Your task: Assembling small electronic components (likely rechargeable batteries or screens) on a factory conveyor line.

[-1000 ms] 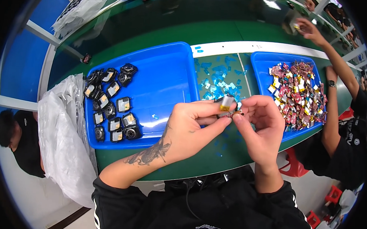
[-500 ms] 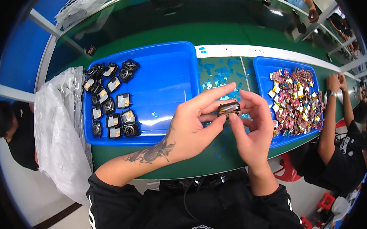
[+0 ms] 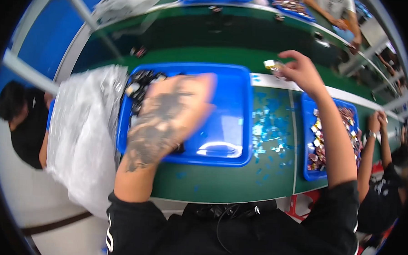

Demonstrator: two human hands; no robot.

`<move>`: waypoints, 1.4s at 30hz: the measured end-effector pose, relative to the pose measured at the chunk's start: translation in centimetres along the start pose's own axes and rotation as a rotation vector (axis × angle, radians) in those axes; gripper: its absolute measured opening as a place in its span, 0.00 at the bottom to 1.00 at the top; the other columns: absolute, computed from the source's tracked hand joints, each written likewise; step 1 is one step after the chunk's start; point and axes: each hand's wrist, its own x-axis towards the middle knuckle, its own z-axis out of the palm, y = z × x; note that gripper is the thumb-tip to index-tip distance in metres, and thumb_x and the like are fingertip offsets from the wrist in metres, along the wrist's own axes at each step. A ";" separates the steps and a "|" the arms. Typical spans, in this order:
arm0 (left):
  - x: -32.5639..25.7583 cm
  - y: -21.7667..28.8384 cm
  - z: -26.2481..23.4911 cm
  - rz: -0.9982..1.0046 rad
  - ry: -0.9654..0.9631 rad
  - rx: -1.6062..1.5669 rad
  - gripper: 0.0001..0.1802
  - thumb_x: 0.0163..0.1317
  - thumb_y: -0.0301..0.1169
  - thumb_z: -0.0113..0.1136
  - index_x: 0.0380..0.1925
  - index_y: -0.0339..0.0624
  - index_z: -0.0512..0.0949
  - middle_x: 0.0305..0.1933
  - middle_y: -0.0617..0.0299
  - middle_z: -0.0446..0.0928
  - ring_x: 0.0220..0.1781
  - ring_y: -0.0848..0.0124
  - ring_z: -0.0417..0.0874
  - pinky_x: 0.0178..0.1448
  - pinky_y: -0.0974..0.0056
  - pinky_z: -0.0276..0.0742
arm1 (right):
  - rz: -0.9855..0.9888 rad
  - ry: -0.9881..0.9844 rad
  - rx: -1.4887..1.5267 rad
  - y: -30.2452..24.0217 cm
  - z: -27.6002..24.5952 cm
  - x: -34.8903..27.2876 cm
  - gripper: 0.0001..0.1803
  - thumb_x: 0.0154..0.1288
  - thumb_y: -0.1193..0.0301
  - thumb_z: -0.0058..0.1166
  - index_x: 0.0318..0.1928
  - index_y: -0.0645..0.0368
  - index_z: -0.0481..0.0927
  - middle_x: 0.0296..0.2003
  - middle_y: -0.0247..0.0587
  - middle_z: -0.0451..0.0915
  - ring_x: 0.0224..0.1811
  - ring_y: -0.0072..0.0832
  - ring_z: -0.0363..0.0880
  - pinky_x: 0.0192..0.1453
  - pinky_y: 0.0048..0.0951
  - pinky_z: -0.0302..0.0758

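My left hand (image 3: pixel 180 108), smeared by motion, is over the left blue tray (image 3: pixel 247 115). Its fingers are too blurred to read, and anything in them is hidden. Black watch cases (image 3: pixel 144 79) lie at that tray's left end, partly covered by the hand and forearm. My right hand (image 3: pixel 304 75) is raised above the far edge of the bench, with the thumb and fingers closed on a small white-and-gold electronic part (image 3: pixel 272 65). Below it and to the right, another blue tray (image 3: pixel 307 132) holds a pile of small pink, white and gold parts (image 3: pixel 319 139).
Bits of blue film (image 3: pixel 270 130) are scattered over the green bench (image 3: pixel 224 183) between the trays. White plastic sheeting (image 3: pixel 83 131) hangs at the left. Beyond the white rail (image 3: pixel 283 83) runs a green belt (image 3: pixel 207 54). Co-workers sit at both sides and across.
Both hands were together on a watch case; they have parted. The left has swung left over the tray, and the right has moved up and right with a small part. The view has shifted.
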 end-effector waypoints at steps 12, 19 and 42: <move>1.6 -5.9 3.1 -0.241 -0.659 -0.034 0.21 0.42 0.35 0.75 0.36 0.39 0.81 0.31 0.55 0.80 0.39 0.61 0.83 0.44 0.59 0.77 | -0.206 0.402 -0.538 4.7 -1.5 2.1 0.19 0.56 0.71 0.62 0.49 0.58 0.79 0.35 0.47 0.82 0.39 0.42 0.83 0.45 0.40 0.78; 2.5 -3.1 1.4 0.136 -0.337 -0.391 0.09 0.55 0.27 0.64 0.33 0.34 0.77 0.29 0.56 0.79 0.32 0.65 0.82 0.40 0.64 0.77 | -0.027 0.318 -0.571 3.2 -9.0 -6.5 0.07 0.60 0.72 0.58 0.34 0.64 0.82 0.25 0.43 0.82 0.29 0.30 0.82 0.36 0.30 0.77; 2.4 7.3 7.1 -0.340 -0.358 -1.858 0.23 0.69 0.24 0.51 0.63 0.38 0.65 0.45 0.50 0.79 0.39 0.68 0.86 0.45 0.68 0.85 | -0.177 0.498 -0.680 2.7 -6.7 -14.9 0.07 0.59 0.80 0.58 0.39 0.63 0.82 0.33 0.45 0.82 0.35 0.36 0.82 0.41 0.33 0.77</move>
